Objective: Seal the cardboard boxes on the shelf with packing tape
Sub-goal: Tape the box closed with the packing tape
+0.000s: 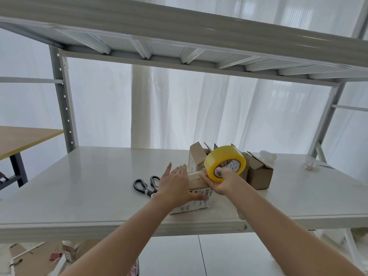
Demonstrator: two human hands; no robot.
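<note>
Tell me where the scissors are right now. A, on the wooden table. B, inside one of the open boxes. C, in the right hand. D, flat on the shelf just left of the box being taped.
D: the scissors lie flat on the shelf, left of the box under the left hand; the right hand holds the tape roll.

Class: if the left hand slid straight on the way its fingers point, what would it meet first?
Likely the open cardboard box standing behind the labelled box that the left hand presses; depth is unclear, so it might pass just left of it.
</note>
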